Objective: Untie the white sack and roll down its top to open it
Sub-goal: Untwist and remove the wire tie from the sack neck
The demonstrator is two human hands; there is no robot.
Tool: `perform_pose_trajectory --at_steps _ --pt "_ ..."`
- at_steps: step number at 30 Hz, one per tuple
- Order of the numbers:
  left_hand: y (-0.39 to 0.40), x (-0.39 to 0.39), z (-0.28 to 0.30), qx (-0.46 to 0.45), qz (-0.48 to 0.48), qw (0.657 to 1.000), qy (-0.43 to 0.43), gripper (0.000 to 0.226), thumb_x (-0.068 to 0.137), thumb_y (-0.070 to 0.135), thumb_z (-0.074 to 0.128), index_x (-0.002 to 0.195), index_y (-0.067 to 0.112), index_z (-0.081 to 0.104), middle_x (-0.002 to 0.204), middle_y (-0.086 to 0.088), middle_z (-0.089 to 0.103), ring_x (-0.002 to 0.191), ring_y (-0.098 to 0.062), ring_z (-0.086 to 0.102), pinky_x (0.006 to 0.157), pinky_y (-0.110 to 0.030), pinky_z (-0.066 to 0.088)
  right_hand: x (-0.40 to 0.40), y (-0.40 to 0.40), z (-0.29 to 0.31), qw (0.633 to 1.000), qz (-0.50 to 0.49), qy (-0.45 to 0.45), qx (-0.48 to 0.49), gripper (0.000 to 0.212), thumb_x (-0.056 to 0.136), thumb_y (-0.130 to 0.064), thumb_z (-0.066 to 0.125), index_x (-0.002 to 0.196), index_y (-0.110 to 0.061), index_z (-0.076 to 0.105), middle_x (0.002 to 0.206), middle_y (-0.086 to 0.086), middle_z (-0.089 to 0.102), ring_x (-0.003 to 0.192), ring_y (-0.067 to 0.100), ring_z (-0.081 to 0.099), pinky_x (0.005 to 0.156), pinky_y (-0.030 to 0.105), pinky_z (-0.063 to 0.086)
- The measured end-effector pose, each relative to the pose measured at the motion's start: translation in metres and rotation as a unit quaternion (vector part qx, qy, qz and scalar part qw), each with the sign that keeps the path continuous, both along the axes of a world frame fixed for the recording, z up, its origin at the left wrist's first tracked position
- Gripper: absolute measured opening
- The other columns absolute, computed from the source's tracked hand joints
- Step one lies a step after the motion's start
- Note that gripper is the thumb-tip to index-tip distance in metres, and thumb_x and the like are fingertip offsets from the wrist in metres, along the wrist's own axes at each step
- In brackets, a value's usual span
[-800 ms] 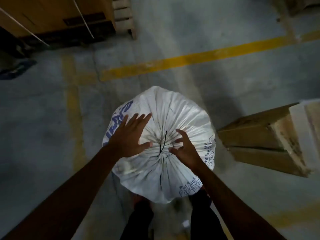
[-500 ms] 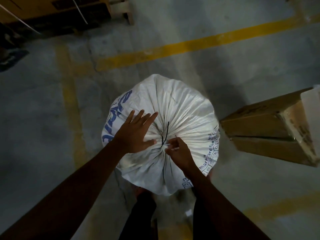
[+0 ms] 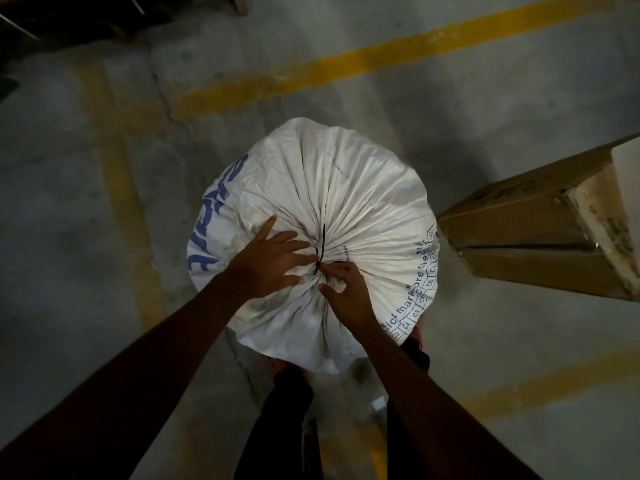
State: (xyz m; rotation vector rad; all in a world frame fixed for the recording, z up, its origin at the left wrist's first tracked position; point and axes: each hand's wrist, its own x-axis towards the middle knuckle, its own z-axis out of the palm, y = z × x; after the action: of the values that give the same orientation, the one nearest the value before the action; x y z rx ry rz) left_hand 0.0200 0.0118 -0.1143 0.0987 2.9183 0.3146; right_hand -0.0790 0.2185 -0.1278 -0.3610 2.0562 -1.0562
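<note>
A full white sack [image 3: 353, 188] with blue print stands upright on the floor in front of my legs. Its top is gathered into a bunch and closed by a thin black tie [image 3: 321, 249], one end sticking up. My left hand [image 3: 273, 263] lies flat on the sack just left of the gathered neck, fingers spread and touching the fabric. My right hand [image 3: 343, 289] is on the right side of the neck, fingertips pinching the bunched fabric at the tie.
A long cardboard box [image 3: 540, 230] lies on the concrete floor just right of the sack. Yellow painted lines [image 3: 346, 64] cross the floor behind and to the left. A dark wooden pallet edge [image 3: 69, 19] sits at the top left.
My right hand has closed in from open fingers to pinching the sack's neck at the tie. My left hand slid closer to the knot. The camera dropped nearer.
</note>
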Motion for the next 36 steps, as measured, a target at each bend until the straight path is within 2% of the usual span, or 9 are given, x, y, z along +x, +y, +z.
perform_pose_trajectory --at_steps 6,10,14,17,20,23,27,32,36 --pt "0.003 0.005 -0.009 0.028 0.041 0.999 -0.003 0.055 0.091 0.055 0.051 0.135 0.027 0.069 0.129 0.001 0.073 0.120 -0.026 0.070 0.119 -0.067 0.024 0.007 -0.007 -0.012 1.000 -0.016 -0.011 -0.021 0.048 0.078 0.002 0.084 0.122 -0.012 0.073 0.125 0.010 0.062 0.122 0.025 0.061 0.110 0.033 0.045" --pt "0.004 0.007 -0.018 0.029 0.047 0.998 -0.004 0.055 0.091 0.057 0.051 0.133 0.026 0.071 0.127 -0.001 0.074 0.119 -0.028 0.070 0.116 -0.072 0.032 0.008 -0.010 -0.013 0.997 -0.058 -0.040 -0.007 0.043 0.077 -0.020 0.086 0.095 -0.056 0.071 0.121 0.005 0.065 0.120 0.023 0.063 0.110 0.049 0.048" --pt "0.004 0.007 -0.023 0.036 0.073 0.997 -0.001 0.055 0.092 0.056 0.050 0.133 0.026 0.071 0.127 0.000 0.076 0.120 -0.029 0.070 0.120 -0.067 0.023 0.009 -0.013 -0.024 0.998 -0.042 -0.040 0.031 0.022 0.066 -0.052 0.085 0.083 -0.055 0.072 0.115 -0.005 0.066 0.117 0.019 0.064 0.106 0.056 0.048" --pt "0.006 0.005 -0.027 0.044 0.084 0.995 0.009 0.052 0.090 0.052 0.052 0.126 0.022 0.075 0.120 0.000 0.078 0.114 -0.031 0.073 0.115 -0.071 0.033 0.012 -0.017 -0.025 0.997 -0.039 -0.011 0.067 0.020 0.071 -0.050 0.086 0.085 -0.047 0.073 0.114 -0.006 0.060 0.119 0.023 0.058 0.106 0.058 0.043" --pt "0.000 0.008 -0.036 0.067 0.113 0.991 0.002 0.051 0.092 0.051 0.053 0.127 0.023 0.075 0.118 -0.001 0.079 0.115 -0.031 0.072 0.119 -0.063 0.027 0.017 -0.020 -0.026 0.998 -0.054 0.000 0.035 0.035 0.070 -0.055 0.082 0.101 -0.046 0.071 0.115 -0.004 0.059 0.118 0.027 0.057 0.105 0.061 0.044" --pt "-0.005 0.007 -0.039 0.087 0.140 0.986 -0.029 0.050 0.093 0.051 0.048 0.127 0.027 0.076 0.117 -0.003 0.079 0.119 -0.030 0.070 0.120 -0.066 0.026 0.014 -0.017 -0.026 0.997 -0.069 -0.045 0.011 0.021 0.069 -0.057 0.083 0.085 -0.046 0.075 0.114 -0.005 0.064 0.118 0.024 0.060 0.106 0.060 0.046" --pt "0.001 0.000 -0.035 0.113 0.180 0.976 -0.042 0.042 0.093 0.045 0.052 0.122 0.031 0.078 0.111 -0.001 0.080 0.119 -0.026 0.069 0.124 -0.061 0.018 0.001 -0.003 -0.010 0.988 -0.084 -0.106 -0.071 0.019 0.079 -0.024 0.089 0.077 -0.040 0.077 0.109 0.010 0.070 0.108 0.023 0.069 0.101 0.044 0.055" --pt "0.008 -0.005 -0.027 0.123 0.202 0.971 -0.045 0.048 0.091 0.060 0.049 0.122 0.036 0.077 0.109 0.001 0.080 0.121 -0.023 0.067 0.125 -0.061 0.016 -0.014 0.025 0.003 0.969 0.000 -0.220 -0.111 0.026 0.082 -0.007 0.085 0.080 -0.032 0.080 0.132 0.005 0.065 0.131 0.013 0.059 0.114 0.033 0.044" --pt "0.011 -0.011 -0.025 0.112 0.233 0.966 -0.022 0.055 0.086 0.074 0.045 0.108 0.040 0.081 0.099 0.005 0.080 0.115 -0.019 0.069 0.125 -0.057 0.017 -0.014 0.036 0.003 0.961 0.000 -0.235 -0.144 0.023 0.082 -0.002 0.084 0.083 -0.025 0.081 0.134 0.007 0.065 0.136 0.017 0.057 0.122 0.044 0.040"
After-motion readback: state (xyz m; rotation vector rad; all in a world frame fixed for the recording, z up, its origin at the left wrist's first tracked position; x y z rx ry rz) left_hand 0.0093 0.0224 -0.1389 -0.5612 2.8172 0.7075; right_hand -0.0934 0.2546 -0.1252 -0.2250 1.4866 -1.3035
